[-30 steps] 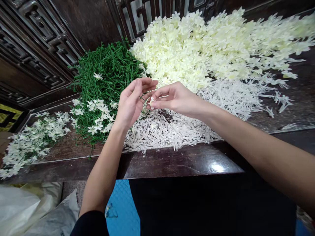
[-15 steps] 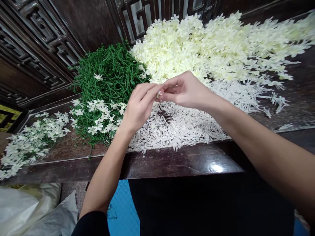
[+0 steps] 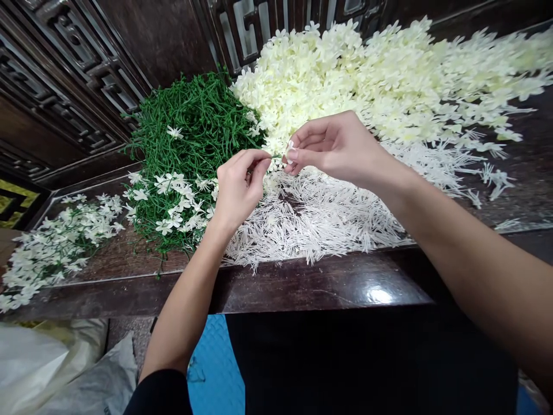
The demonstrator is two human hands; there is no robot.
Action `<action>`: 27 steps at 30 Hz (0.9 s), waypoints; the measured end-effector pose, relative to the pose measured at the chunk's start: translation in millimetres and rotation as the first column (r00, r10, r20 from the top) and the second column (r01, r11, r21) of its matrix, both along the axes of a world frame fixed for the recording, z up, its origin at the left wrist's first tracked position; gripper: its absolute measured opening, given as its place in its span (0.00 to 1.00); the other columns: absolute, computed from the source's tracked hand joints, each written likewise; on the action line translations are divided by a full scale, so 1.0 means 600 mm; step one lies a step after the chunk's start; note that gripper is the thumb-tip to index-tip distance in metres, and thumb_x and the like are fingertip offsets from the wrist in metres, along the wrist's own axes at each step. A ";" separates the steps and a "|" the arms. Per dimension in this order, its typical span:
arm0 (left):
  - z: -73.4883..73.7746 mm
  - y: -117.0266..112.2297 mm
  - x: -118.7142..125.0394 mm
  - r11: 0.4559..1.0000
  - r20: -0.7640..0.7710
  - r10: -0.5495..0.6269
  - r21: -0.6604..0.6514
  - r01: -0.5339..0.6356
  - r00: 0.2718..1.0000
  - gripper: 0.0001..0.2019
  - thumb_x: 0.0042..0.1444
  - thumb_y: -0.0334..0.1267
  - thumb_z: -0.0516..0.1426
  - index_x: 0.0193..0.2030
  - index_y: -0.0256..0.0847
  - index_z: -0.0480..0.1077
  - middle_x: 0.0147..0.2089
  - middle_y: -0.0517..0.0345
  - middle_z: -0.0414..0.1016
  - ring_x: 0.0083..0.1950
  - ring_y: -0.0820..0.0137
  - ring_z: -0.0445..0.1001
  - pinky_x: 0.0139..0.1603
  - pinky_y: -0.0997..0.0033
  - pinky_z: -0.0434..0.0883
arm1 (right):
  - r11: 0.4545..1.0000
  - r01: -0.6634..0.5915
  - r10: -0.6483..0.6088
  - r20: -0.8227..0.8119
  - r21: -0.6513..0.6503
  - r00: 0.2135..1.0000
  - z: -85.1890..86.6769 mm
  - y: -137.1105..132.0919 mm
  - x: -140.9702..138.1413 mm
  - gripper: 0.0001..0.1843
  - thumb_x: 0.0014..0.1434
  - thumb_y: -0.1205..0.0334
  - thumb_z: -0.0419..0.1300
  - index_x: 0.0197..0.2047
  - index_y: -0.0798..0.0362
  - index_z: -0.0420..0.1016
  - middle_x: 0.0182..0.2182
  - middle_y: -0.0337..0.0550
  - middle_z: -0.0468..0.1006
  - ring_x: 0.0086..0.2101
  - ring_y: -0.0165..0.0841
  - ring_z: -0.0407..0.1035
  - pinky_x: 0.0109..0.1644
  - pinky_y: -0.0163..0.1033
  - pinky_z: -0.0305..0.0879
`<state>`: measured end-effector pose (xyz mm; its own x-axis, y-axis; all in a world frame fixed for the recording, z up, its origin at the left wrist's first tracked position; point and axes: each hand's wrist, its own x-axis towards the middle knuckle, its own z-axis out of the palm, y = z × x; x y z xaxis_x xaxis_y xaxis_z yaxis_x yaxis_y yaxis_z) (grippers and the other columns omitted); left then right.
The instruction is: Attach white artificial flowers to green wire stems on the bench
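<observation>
Between finger and thumb, my left hand [image 3: 242, 181] pinches a thin green stem [image 3: 275, 156]. My right hand [image 3: 330, 147] is closed on a small white flower piece [image 3: 290, 151] at the stem's right end; the fingers partly hide it. Both hands are raised over the piles. Under them spreads a heap of thin white stamens [image 3: 315, 222]. Behind my right hand lies a large pile of cream-white petals [image 3: 311, 80]. A mound of green stems [image 3: 185, 127] is left of my left hand, with several white flowers [image 3: 175, 202] on its front side.
More white flowers on green stems [image 3: 64, 242] lie at the bench's left end. The dark wooden bench [image 3: 302, 288] has a carved lattice back [image 3: 246, 34]. Pale sacks [image 3: 56, 369] stand below at left, near a blue stool or mat [image 3: 218, 363].
My hands have drawn apart a little, the right one moving up and right. The green stem and white flower piece between them now show more clearly.
</observation>
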<state>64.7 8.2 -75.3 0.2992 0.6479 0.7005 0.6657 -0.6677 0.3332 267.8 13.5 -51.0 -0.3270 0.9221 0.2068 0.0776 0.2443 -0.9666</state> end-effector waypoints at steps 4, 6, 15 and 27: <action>-0.002 0.002 0.002 1.000 0.042 -0.024 0.002 0.024 0.999 0.05 0.62 0.30 0.58 0.37 0.39 0.76 0.33 0.58 0.81 0.30 0.74 0.73 0.30 0.72 0.68 | 1.000 -0.003 0.002 0.029 0.025 1.000 -0.002 -0.001 -0.002 0.11 0.55 0.64 0.75 0.29 0.51 0.76 0.27 0.43 0.80 0.31 0.38 0.79 0.44 0.51 0.81; -0.002 0.003 0.002 0.999 0.050 -0.036 -0.002 0.036 0.998 0.05 0.62 0.30 0.58 0.37 0.39 0.76 0.33 0.58 0.81 0.29 0.74 0.72 0.29 0.72 0.67 | 0.999 0.008 -0.009 0.044 0.038 0.999 -0.003 -0.001 -0.001 0.11 0.56 0.63 0.75 0.30 0.51 0.76 0.27 0.43 0.81 0.32 0.38 0.79 0.45 0.51 0.81; -0.002 -0.001 0.003 0.998 0.008 -0.059 -0.018 0.059 0.998 0.06 0.63 0.31 0.59 0.37 0.38 0.77 0.29 0.59 0.77 0.25 0.76 0.65 0.27 0.74 0.63 | 0.997 0.008 -0.013 0.080 0.072 0.997 -0.012 0.002 -0.006 0.11 0.55 0.61 0.75 0.29 0.50 0.76 0.27 0.43 0.81 0.32 0.40 0.80 0.45 0.52 0.82; -0.002 -0.004 0.006 0.943 0.181 -0.123 -0.286 0.172 0.976 0.10 0.66 0.32 0.58 0.32 0.39 0.75 0.25 0.62 0.76 0.21 0.79 0.64 0.23 0.77 0.61 | 0.975 0.010 -0.045 0.154 0.224 0.987 -0.019 -0.010 -0.014 0.07 0.60 0.67 0.64 0.31 0.49 0.75 0.31 0.44 0.80 0.33 0.39 0.79 0.42 0.51 0.81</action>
<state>68.5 5.6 -76.5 0.3082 0.7912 0.5281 0.4895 -0.6080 0.6252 259.5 7.7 -62.4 -0.3470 0.8681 0.3550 0.2341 0.4467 -0.8635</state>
